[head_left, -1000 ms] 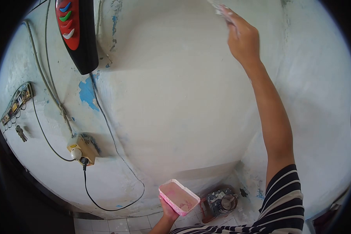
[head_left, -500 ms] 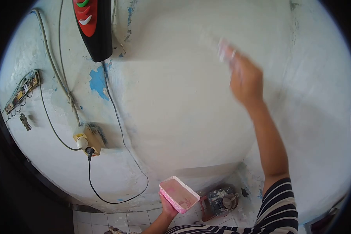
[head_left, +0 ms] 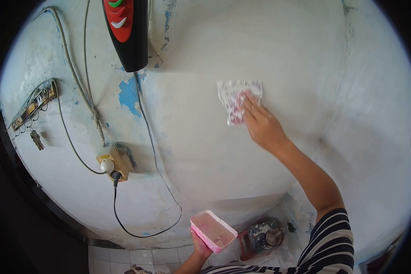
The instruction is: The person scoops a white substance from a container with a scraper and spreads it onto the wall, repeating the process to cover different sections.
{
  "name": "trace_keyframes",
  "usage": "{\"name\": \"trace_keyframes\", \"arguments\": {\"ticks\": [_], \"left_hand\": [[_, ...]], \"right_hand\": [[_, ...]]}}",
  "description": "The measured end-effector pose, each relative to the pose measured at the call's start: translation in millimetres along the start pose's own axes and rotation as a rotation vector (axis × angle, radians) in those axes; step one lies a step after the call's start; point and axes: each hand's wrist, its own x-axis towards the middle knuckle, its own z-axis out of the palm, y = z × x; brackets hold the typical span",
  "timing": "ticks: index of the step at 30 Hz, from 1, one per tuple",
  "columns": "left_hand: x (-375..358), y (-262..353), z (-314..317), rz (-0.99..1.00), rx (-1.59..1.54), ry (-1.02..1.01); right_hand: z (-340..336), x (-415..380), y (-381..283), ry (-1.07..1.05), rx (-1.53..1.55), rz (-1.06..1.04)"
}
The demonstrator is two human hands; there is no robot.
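I look out from the person's head, facing forward and down onto the wall [head_left: 205,160], which stands near. This one wide, round-edged view takes in the right hand [head_left: 265,128] near mid-picture, with the left hand [head_left: 201,246] and floor [head_left: 164,256] low down

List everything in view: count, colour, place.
Walls: two, whitish, meeting at right
Device: one, black-red, top left
Cables: several, grey, black, left
Socket box: one, cream, left wall
Plugs: two, white, black, in socket box
Hook rack: one, mixed, far left
Keys: bunch, silvery, below rack
Container: one, greyish, floor corner
Red object: one, beside container
Floor tiles: several, white, bottom
Flat piece: one, white-pink, against wall
Tub: one, pink, lower centre
Sleeve: one, dark striped, lower right
Left hand: one, holding tub
Right hand: one, on flat piece
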Motion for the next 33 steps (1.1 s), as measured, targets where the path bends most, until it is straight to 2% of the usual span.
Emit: {"name": "trace_keyframes", "arguments": {"ticks": [3, 4, 8, 11, 13, 17, 19, 22, 23, 25, 28, 29, 31, 33], "left_hand": [[-2, 3, 4, 0.017, -0.005, 0.000], [-1, 4, 6, 0.022, -0.011, -0.011], [-1, 7, 9, 0.032, 0.008, 0.002], [0, 1, 10, 0.031, 0.039, 0.035], [5, 1, 6, 0.053, 0.015, -0.031], [5, 1, 8, 0.022, 0.002, -0.016], [7, 0, 3, -0.004, 0.028, 0.041], [10, -4, 2, -0.007, 0.050, -0.006], [9, -5, 3, -0.005, 0.055, -0.005], [5, -7, 6, -0.026, 0.045, -0.055], [4, -4, 15, -0.046, 0.087, -0.054], [4, -5, 16, -0.047, 0.100, -0.050], [3, -9, 16, -0.020, 0.103, -0.049], [7, -13, 7, -0.026, 0.095, -0.022]], "right_hand": [[-30, -9, -6, -0.036, 0.064, 0.076], [-43, 3, 3, 0.037, 0.140, 0.101], [-77, 84, 77, 0.397, -0.070, 0.063], [-59, 126, 118, 0.445, -0.112, 0.115], [-19, 122, 129, 0.320, -0.220, 0.089], [12, 39, 41, 0.193, -0.087, 0.132], [9, -9, -4, 0.082, -0.055, 0.035], [-23, -23, -9, 0.049, 0.108, 0.155], [-36, -10, 9, 0.150, 0.209, 0.162], [-71, 34, 49, 0.277, 0.035, 0.132], [-92, 102, 117, 0.467, -0.041, 0.296], [-83, 109, 139, 0.472, -0.042, 0.308], [-55, 108, 164, 0.459, -0.078, 0.160], [-22, 70, 141, 0.428, -0.159, 0.205]]}}
